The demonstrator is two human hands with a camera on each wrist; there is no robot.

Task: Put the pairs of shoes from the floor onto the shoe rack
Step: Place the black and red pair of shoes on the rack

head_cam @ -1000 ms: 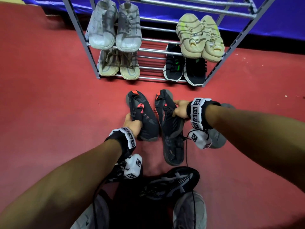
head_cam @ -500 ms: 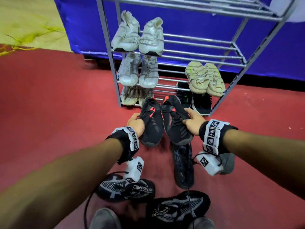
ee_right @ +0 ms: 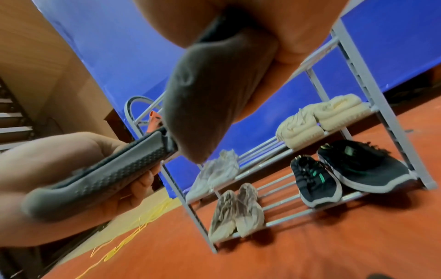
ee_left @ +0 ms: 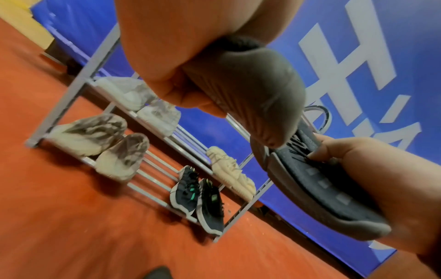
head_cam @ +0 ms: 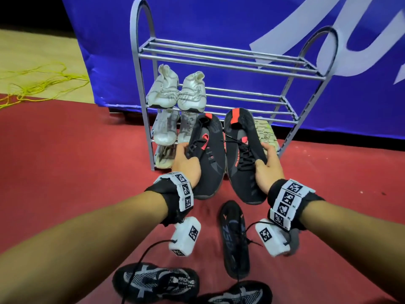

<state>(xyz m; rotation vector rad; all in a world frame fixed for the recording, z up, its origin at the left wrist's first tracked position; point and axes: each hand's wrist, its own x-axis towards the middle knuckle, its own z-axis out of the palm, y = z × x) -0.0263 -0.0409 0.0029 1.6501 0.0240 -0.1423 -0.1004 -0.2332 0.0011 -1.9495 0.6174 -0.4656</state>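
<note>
- My left hand [head_cam: 186, 163] grips one black shoe with red accents [head_cam: 207, 159], thumb on the laces and fingers curled under the sole.
- My right hand [head_cam: 268, 166] grips the matching black shoe [head_cam: 243, 156] the same way, thumb across the laces, fingers wrapped round the outer side.
- Both shoes are off the floor, side by side and almost touching, heels pointing away from me toward the shoe rack [head_cam: 221, 60], toes toward my wrists.
- The pair hangs in front of the rack's middle and lower shelves; it rests on no shelf.
- On the rack sit a white pair [head_cam: 177, 91] high on the left, a second pale pair [head_cam: 171, 128] on the shelf below it, a beige pair [ee_right: 237, 211] at the bottom left, a cream pair [ee_right: 319, 119] on the right and a dark pair with green marks [ee_right: 346, 169] at the bottom right.
- The top shelf shows only bare bars.
- On the red floor [head_cam: 65, 161] near me lie a dark shoe [head_cam: 234, 238] and two black-and-grey knit shoes [head_cam: 156, 281].
- A blue banner [head_cam: 219, 23] stands behind the rack.
</note>
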